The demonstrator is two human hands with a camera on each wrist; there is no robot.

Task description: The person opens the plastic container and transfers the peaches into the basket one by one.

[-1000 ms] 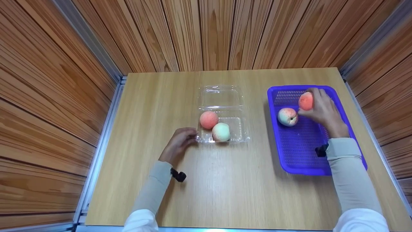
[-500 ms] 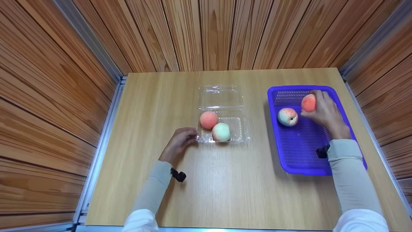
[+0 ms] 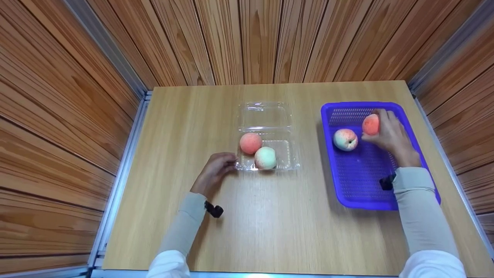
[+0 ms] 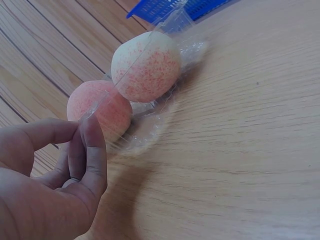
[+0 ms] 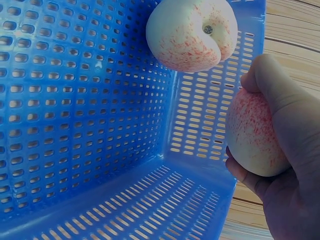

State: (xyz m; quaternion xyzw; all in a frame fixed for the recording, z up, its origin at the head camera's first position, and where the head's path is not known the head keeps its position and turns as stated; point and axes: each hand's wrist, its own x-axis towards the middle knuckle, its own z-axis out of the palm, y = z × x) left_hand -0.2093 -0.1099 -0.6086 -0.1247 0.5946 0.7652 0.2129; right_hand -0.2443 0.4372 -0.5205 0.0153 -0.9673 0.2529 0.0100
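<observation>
Both sleeves, left (image 3: 181, 224) and right (image 3: 418, 208), are cut off at the bottom of the head view, and the right one covers part of the rim of the basket (image 3: 359, 173) near its near-right corner. The clear box (image 3: 284, 154) is so transparent that its walls are hard to trace against the bench (image 3: 293, 231). My right hand (image 3: 393, 137) hides one side of the held peach (image 3: 371, 124); whether that peach touches the basket, I cannot tell.

Pose: my left forearm slants inward across the near edge of the bench and ends beside the box's near-left corner. My right forearm reaches forward over the basket, which lies along the bench's right edge; the hand turns inward near the basket's far-right corner.

Grip: my left hand (image 3: 214, 170) pinches the thin rim of the box between thumb and fingertips, the gap closed down to the plastic. My right hand is spread to the width of the fruit and grasps the held peach from its outer side.

Contents: the box has its lid (image 3: 266, 116) folded back towards the bench's far edge. Inside, the pink peach (image 3: 251, 143) sits by the left wall and the pale peach (image 3: 265, 158) by the near wall. The loose peach (image 3: 345, 139) lies in the basket, near its left edge, just beside the held one.
</observation>
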